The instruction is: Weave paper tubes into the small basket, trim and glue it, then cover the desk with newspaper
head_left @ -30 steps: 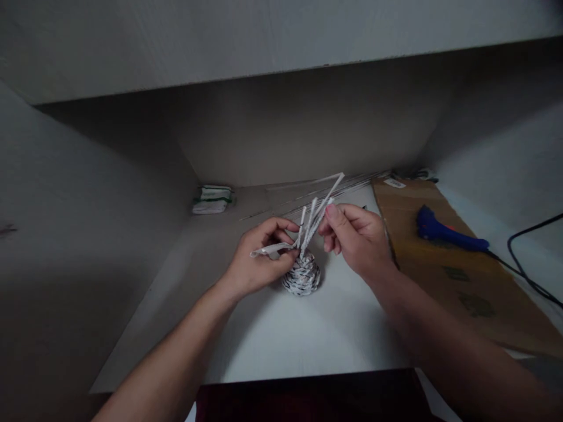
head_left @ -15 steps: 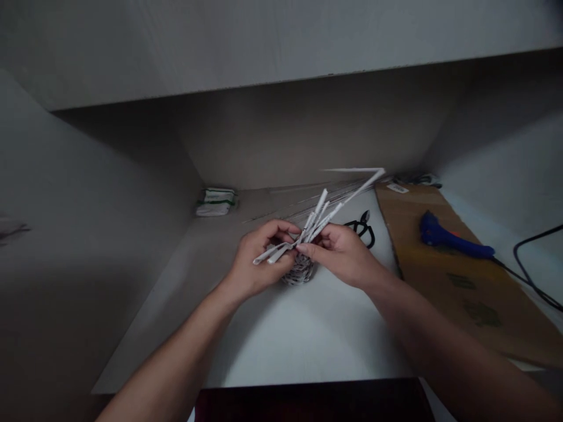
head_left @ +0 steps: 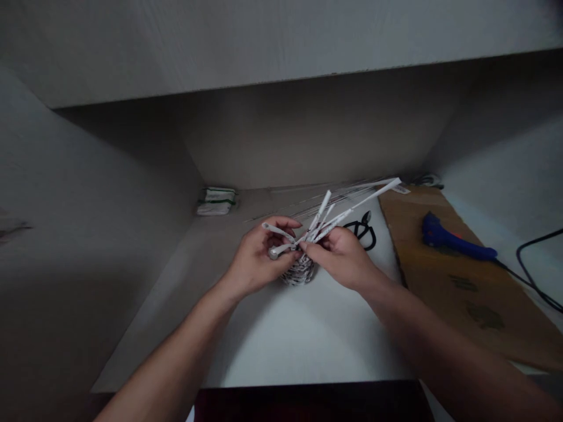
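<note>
A small woven paper basket [head_left: 299,273] stands on the white tabletop between my hands, with several rolled paper strips [head_left: 322,208] sticking up and out of its top. My left hand [head_left: 259,252] is curled round the basket's left side, thumb and fingers closed on the strips there; two short strip ends poke out over it. At the right side, my right hand [head_left: 345,255] pinches strips near the rim, its thumb close to the left fingertips. One long strip [head_left: 378,192] slants off to the upper right. The hands hide much of the rim.
Black-handled scissors [head_left: 365,231] lie behind my right hand. On the right, a blue glue gun [head_left: 457,240] with a cable rests on brown cardboard [head_left: 426,264]. Thin sticks [head_left: 303,205] and a white-green packet [head_left: 216,201] lie at the back. A shelf edge [head_left: 281,83] hangs above.
The short strips by my left hand have swung upward. The long strip's bent end has dropped and now points to the upper right. My hands have hardly moved.
</note>
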`<state>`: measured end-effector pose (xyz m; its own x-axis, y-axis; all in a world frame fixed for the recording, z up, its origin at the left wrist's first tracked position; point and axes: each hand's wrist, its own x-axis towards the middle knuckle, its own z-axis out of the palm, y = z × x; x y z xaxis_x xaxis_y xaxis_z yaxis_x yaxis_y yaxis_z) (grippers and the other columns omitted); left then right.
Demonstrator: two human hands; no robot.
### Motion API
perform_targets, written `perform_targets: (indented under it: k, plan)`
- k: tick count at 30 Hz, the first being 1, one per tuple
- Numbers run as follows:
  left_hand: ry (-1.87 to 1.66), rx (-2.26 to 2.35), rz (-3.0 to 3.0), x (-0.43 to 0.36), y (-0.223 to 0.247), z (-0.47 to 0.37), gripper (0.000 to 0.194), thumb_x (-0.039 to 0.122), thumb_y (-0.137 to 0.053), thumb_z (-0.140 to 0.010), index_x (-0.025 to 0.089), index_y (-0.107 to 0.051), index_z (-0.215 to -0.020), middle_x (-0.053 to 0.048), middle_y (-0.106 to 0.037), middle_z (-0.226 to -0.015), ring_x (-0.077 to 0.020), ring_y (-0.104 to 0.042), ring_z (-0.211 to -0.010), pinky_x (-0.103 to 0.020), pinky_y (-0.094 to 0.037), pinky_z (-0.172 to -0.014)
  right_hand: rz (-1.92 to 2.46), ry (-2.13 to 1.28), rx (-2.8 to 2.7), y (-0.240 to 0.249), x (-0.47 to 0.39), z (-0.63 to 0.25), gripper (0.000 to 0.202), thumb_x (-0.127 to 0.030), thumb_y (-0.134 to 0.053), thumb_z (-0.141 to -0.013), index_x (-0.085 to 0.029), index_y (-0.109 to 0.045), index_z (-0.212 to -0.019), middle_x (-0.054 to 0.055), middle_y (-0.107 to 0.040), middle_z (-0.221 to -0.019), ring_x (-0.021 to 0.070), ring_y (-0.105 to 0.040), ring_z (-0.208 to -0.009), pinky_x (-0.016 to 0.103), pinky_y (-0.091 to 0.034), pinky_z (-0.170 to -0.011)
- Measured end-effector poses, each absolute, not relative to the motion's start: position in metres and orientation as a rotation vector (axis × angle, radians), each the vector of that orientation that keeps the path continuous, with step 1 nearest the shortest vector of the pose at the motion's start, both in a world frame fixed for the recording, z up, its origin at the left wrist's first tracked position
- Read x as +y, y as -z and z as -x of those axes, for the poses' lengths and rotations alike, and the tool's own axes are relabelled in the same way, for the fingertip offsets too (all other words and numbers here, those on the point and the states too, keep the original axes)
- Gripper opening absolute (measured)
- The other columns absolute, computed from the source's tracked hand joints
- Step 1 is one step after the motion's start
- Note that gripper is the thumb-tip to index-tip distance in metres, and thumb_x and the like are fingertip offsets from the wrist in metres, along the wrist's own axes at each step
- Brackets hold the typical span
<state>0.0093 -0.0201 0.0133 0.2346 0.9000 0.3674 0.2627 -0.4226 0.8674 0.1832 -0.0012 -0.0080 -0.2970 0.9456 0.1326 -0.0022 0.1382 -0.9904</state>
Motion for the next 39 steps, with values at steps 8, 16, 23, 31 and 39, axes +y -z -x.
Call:
perform_targets:
  k: [8, 16, 23, 31, 39]
  plan:
    - [-1.169, 0.960, -1.641, -0.011, -0.009, -0.001, 0.033, 0.017, -0.072, -0.074, 0.016, -0.062, -0.105, -0.002, -0.063, -0.082, -0.0123, -0.060, -0.073, -0.025, -0.051, -0.068, 0.927, -1.396, -1.438, 0.007, 0.002, -0.184, 0.013, -0.030, -0.068, -0.076, -0.018, -0.063, -0.080, -0.002, -0.062, -0.068, 0.0121, -0.055, -0.063, 0.028, -0.045, -0.063]
    - [-1.225, 0.927, -1.554, -0.006, -0.006, -0.002, 0.020, 0.019, -0.075, -0.073, 0.015, -0.067, -0.091, -0.001, -0.065, -0.076, -0.0114, -0.059, -0.070, -0.024, -0.050, -0.067, 0.949, -1.395, -1.430, 0.000, -0.002, -0.184, 0.017, -0.033, -0.069, -0.075, -0.018, -0.062, -0.078, -0.005, -0.052, -0.058, 0.0097, -0.047, -0.055, 0.025, -0.038, -0.054]
    - [-1.196, 0.965, -1.626, -0.008, -0.009, -0.003, 0.010, 0.017, -0.074, -0.072, 0.015, -0.067, -0.078, -0.001, -0.067, -0.076, -0.0125, -0.061, -0.073, -0.024, -0.049, -0.069, 0.938, -1.395, -1.450, 0.002, -0.001, -0.185, 0.016, -0.033, -0.068, -0.076, -0.018, -0.064, -0.081, -0.005, -0.052, -0.058, 0.0107, -0.048, -0.057, 0.026, -0.038, -0.055]
    - [-1.179, 1.069, -1.635, -0.010, -0.010, -0.002, 0.014, 0.020, -0.076, -0.071, 0.016, -0.064, -0.074, 0.002, -0.063, -0.070, -0.0106, -0.057, -0.065, -0.021, -0.044, -0.061, 0.940, -1.424, -1.420, -0.001, -0.002, -0.184, 0.018, -0.034, -0.071, -0.074, -0.017, -0.062, -0.076, -0.003, -0.058, -0.063, 0.0105, -0.050, -0.057, 0.027, -0.041, -0.057]
    - [-1.317, 0.932, -1.548, -0.009, -0.004, -0.004, 0.020, 0.021, -0.079, -0.070, 0.016, -0.060, -0.069, -0.002, -0.069, -0.081, -0.0133, -0.063, -0.075, -0.026, -0.048, -0.071, 0.987, -1.397, -1.405, -0.003, -0.007, -0.181, 0.019, -0.035, -0.069, -0.075, -0.018, -0.061, -0.079, -0.003, -0.058, -0.062, 0.0091, -0.049, -0.053, 0.025, -0.038, -0.050]
